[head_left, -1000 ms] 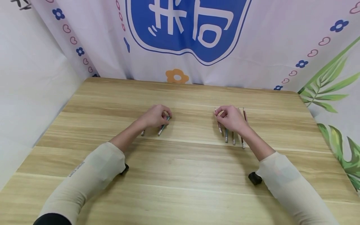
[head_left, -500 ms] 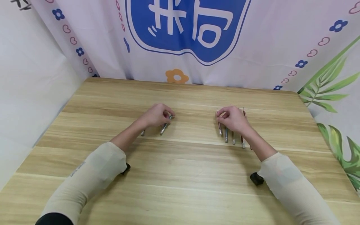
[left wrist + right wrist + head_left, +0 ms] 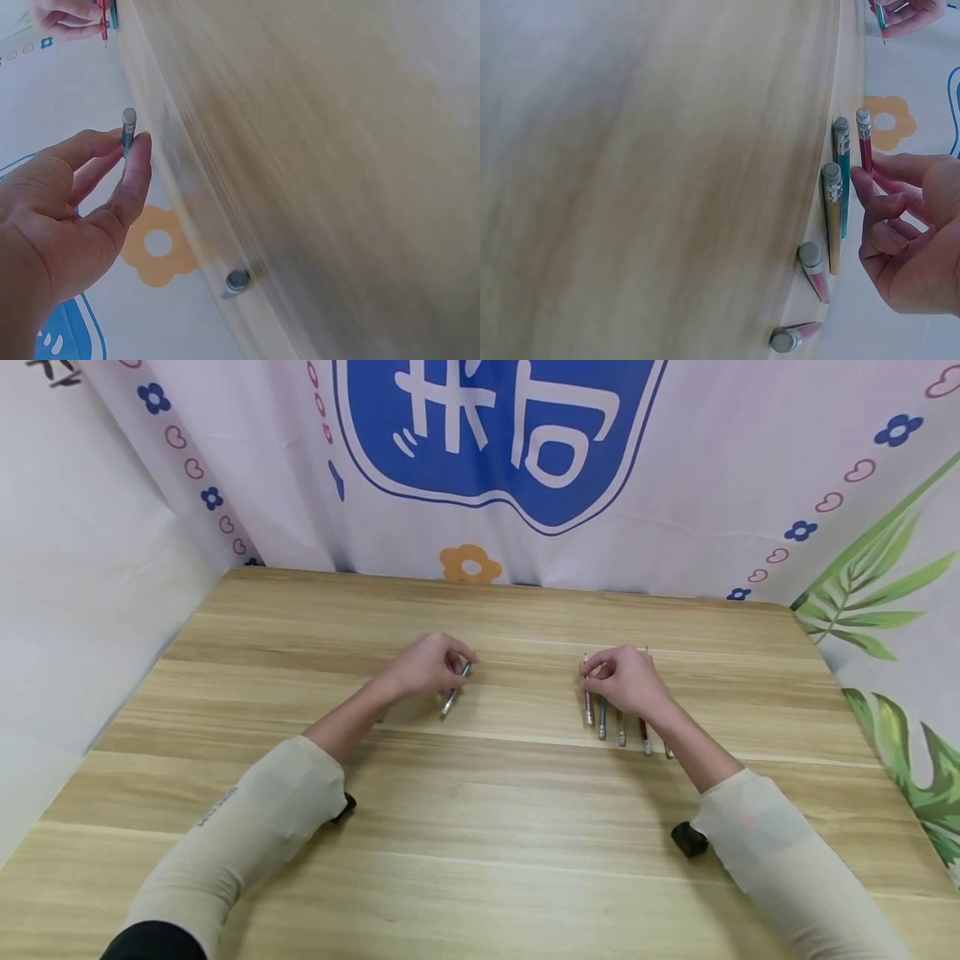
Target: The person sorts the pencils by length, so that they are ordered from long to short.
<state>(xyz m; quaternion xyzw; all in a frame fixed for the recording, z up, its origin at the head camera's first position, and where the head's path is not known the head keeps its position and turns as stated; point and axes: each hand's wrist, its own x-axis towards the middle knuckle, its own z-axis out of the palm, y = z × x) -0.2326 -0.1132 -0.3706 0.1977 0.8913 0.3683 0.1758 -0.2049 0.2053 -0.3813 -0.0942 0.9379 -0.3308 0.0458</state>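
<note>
In the head view my left hand [image 3: 426, 665] pinches a green pencil [image 3: 454, 695] by thumb and fingers, its eraser end toward me. The left wrist view shows that eraser end [image 3: 129, 120] up close, and another pencil [image 3: 236, 282] lying on the table, mostly hidden from the head. To the right, my right hand [image 3: 628, 678] pinches a red pencil [image 3: 865, 142] between thumb and fingers. Beside it on the table lie a teal pencil [image 3: 843, 165], a yellow pencil [image 3: 832, 217] and two reddish pencils, one nearer [image 3: 814, 274] and one farther along [image 3: 791, 337].
A wood-grain table [image 3: 465, 827] spreads under both arms. Its far edge meets a white printed cloth [image 3: 697, 485] with a blue emblem. Black wrist devices sit below the left sleeve [image 3: 281, 793] and the right sleeve [image 3: 772, 843].
My left hand has moved right and slightly away from me with the green pencil. My right hand has shifted slightly right and toward me with the red pencil, closer to the teal one.
</note>
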